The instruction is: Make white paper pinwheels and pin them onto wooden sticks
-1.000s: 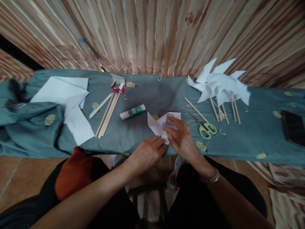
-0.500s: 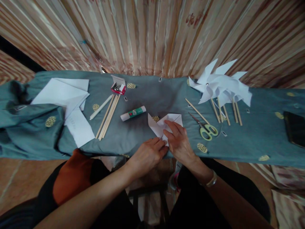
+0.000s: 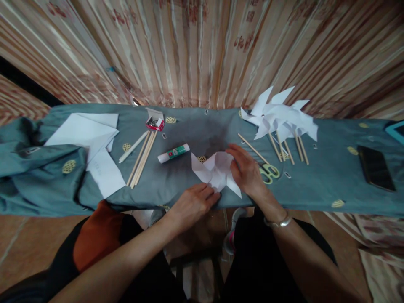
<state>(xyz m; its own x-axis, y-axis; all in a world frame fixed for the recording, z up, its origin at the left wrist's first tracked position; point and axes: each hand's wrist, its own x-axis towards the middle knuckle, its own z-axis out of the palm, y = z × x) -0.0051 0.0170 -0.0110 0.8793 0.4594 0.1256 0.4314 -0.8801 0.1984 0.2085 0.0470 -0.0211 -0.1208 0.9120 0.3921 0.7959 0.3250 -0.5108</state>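
A white paper pinwheel lies at the front of the cloth-covered table, its blades partly curled toward the middle. My left hand is closed on its near lower edge, fingertips pinching the paper. My right hand is at the pinwheel's right side, fingers bent loosely and apart; whether the fingertips touch the blade I cannot make out. Just right of that hand lie scissors with green handles, their blades mostly hidden behind it. A glue stick rests to the left of the pinwheel.
Finished pinwheels on sticks lie at the back right, with a loose stick nearby. On the left are wooden sticks, a red box of pins and white paper sheets. A dark phone sits at the right.
My right hand has drawn off the paper's middle to its right side, and its fingers have loosened. More pinwheel blades now show. My left hand stays at the near edge.
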